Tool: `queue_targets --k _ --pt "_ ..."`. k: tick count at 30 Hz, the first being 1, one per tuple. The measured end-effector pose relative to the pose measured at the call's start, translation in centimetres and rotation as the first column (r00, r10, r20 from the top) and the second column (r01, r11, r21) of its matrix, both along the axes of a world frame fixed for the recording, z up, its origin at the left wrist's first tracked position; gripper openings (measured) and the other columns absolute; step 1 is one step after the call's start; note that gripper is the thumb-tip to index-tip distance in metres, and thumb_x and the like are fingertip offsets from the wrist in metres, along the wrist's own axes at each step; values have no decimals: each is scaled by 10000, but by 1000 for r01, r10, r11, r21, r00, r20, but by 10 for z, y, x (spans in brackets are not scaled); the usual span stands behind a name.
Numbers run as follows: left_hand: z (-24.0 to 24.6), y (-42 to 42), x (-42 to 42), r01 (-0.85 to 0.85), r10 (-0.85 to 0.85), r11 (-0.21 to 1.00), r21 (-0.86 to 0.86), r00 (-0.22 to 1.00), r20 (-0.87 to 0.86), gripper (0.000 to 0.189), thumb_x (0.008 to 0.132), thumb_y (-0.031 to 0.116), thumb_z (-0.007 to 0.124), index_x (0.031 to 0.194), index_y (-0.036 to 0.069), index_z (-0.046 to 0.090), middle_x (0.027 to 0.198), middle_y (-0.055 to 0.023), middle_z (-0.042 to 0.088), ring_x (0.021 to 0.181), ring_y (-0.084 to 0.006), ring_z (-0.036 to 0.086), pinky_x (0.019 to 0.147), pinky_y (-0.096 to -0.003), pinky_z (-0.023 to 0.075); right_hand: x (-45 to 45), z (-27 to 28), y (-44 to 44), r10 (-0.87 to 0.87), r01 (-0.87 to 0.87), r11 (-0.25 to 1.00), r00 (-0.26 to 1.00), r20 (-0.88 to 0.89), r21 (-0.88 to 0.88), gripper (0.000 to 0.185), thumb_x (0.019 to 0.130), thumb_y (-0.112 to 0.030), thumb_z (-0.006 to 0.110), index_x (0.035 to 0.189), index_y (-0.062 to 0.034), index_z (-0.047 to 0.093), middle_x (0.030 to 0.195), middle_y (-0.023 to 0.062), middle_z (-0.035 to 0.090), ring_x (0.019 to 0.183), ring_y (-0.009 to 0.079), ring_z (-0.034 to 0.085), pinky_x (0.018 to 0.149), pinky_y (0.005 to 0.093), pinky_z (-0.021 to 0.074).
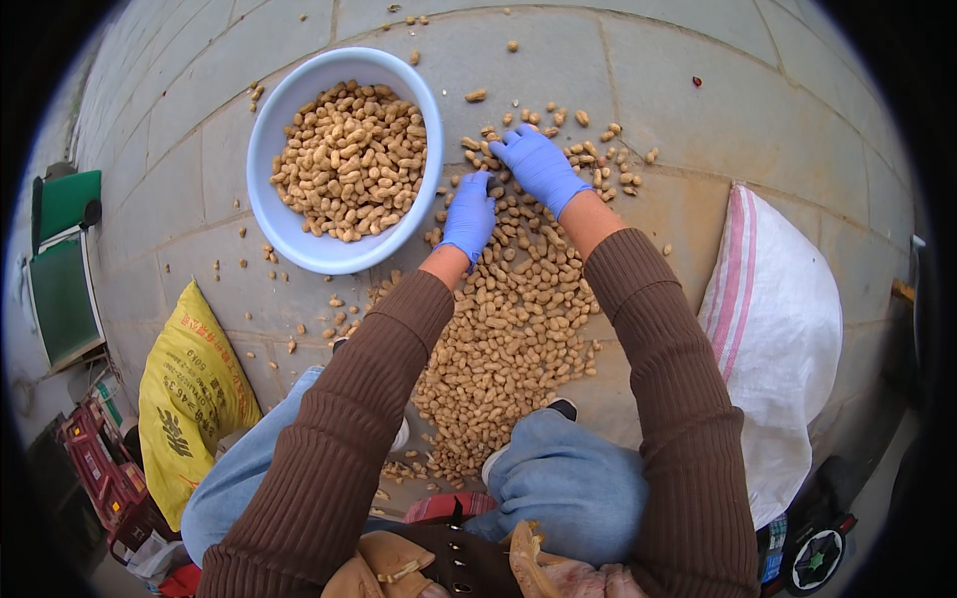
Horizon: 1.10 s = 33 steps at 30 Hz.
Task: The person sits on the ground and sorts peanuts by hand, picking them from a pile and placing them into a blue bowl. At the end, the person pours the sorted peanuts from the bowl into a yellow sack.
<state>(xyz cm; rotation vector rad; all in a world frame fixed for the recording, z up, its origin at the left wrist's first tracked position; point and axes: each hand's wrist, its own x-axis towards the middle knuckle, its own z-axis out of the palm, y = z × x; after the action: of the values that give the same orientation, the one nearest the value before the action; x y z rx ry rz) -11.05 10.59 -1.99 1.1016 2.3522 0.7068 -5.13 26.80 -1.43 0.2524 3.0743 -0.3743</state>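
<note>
A long heap of unshelled peanuts (508, 329) lies on the stone paving before me, running from between my feet to my hands. Both hands wear blue-violet disposable gloves and reach its far end. My left hand (469, 217) is at the heap's left edge, close to the basin's rim, with its fingertips beside a small dark piece (493, 184). Just right of it and farther out, my right hand (540, 166) bends down over the peanuts, its fingertips among them. Whether either hand grips any is hidden. A light-blue plastic basin (262, 202), partly filled with peanuts (351, 157), stands to the left.
A yellow woven sack (198, 396) bearing print slumps at left, near a dark-red case (105, 463) and a green-panelled object (67, 299). On the right stands a white woven sack (785, 336) with pink stripes. Stray peanuts (475, 96) dot the grey paving slabs (688, 134).
</note>
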Motion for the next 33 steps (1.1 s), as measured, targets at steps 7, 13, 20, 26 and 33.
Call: queue_targets --k 7,13,20,26,33 --pt "1 2 -7 96 -98 992 -86 995 -15 383 851 18 677 1211 40 547 1174 -179 573 1034 -360 620 895 -422 517 3 0 -4 -143 147 987 988 65 -70 343 860 -13 590 1190 -103 574 1100 129 608 1099 297 567 893 376 526" --pt "10 -1 -13 91 -84 990 -111 995 60 326 850 50 702 1135 20 547 1079 -151 587 922 -260 639 826 -359 535 32 -6 9 -430 338 672 903 25 -659 370 860 -50 629 1225 -70 566 1098 158 591 1050 290 598 929 400 496" --pt "39 -51 23 -469 188 883 -22 310 932 210 938 167 594 1093 31 550 985 -52 582 849 -150 598 798 -300 521 23 15 6 -370 315 801 929 -7 -510 289 854 -138 674 1131 -69 632 1061 135 594 968 267 622 887 373 506" --pt "52 -66 16 -744 240 572 -346 -251 938 413 1027 458 462 1005 60 567 879 -46 553 762 -129 554 607 -229 476 -6 26 -28 29 95 800 980 197 -592 269 902 -203 635 1120 -47 662 1117 106 644 1047 277 623 921 362 505" --pt "61 -80 29 -535 313 761 -365 -190 931 342 1028 397 505 903 82 553 686 15 452 493 -65 349 377 -188 233 -12 -3 -28 16 -15 1000 997 75 -15 224 876 -81 576 1086 -13 615 1085 128 600 1072 275 569 917 359 505"
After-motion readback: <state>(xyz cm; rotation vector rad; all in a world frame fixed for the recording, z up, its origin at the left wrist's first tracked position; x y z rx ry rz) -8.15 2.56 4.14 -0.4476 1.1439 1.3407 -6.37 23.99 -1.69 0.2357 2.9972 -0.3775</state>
